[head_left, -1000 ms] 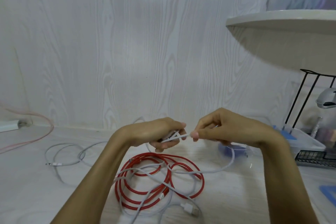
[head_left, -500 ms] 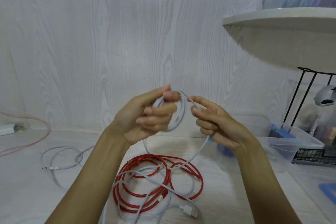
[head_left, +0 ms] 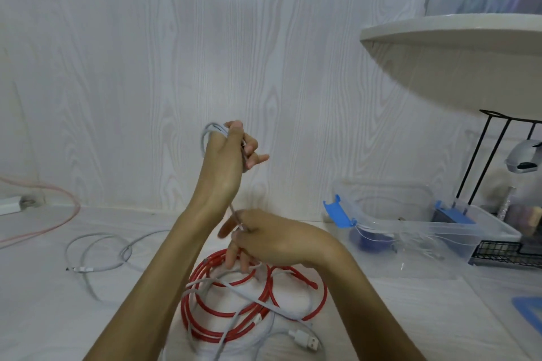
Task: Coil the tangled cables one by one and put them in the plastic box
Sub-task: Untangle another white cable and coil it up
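Nearest the viewer, a white USB plug (head_left: 306, 339) lies on the table (head_left: 44, 316) at the end of a white lead; this lead is threaded through the red cable (head_left: 293, 306), which sits in loose rings just behind it; neither has been gathered, and both appear to be left for later turns.

Above the red rings, the right hand (head_left: 272, 239) is lowered with its fingers curled, pinching the white cable (head_left: 211, 129) where it runs taut; the strand continues upward to the left hand (head_left: 227, 161), raised near the wall, thumb clamped over several turns looped round the palm while the outer fingers stand partly extended; the step in hand is judged to be winding this one cable, with only a few turns made and a tail trailing into the tangle below.

To the left, well apart from the pile, a grey cable (head_left: 98, 252) sprawls uncoiled; farther left, a pink lead (head_left: 63, 220) runs to a white adapter (head_left: 11, 204) at the wall.

To the right and farther back, the plastic box (head_left: 425, 228) stands open with its blue clips (head_left: 338, 212) up; thin looped outlines show through its wall, though whether these are stowed cables cannot be told; a wire rack (head_left: 504, 253) stands beyond it, under a white shelf (head_left: 454, 29).

No brand, label or legible writing is visible on any item.
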